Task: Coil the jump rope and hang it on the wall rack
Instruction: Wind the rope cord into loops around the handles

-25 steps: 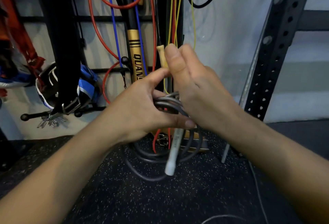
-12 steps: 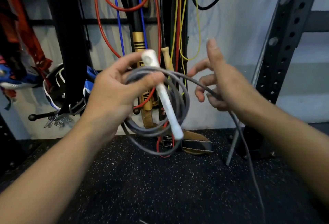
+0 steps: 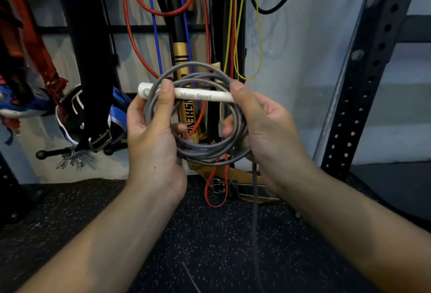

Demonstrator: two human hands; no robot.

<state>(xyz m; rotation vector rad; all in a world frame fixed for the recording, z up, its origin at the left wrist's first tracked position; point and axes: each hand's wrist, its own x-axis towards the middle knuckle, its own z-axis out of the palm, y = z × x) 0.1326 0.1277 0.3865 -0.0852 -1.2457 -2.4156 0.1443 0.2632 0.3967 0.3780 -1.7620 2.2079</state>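
Observation:
The grey jump rope [image 3: 205, 150] is wound into several round loops held up at chest height between both hands. Its white handle [image 3: 200, 96], printed "Main Sport", lies level across the top of the coil. My left hand [image 3: 154, 129] grips the coil's left side, thumb pressed over the handle. My right hand [image 3: 261, 129] grips the right side, thumb on the handle's right end. A loose grey tail [image 3: 255, 211] drops from under my right hand to the floor. The wall rack [image 3: 144, 28] with its black bars is behind the coil.
Red, blue, yellow and black ropes [image 3: 130, 36] hang on the rack, with a gold-and-black bat [image 3: 184, 59] among them. A leather belt [image 3: 235, 183] lies on the speckled black floor. A perforated black upright [image 3: 363, 78] stands at right; boxing gear [image 3: 70, 118] hangs at left.
The right hand, open and apart half a second ago, has closed on the coil's right side. The handle has swung from slanting down to level, and another loop has joined the coil.

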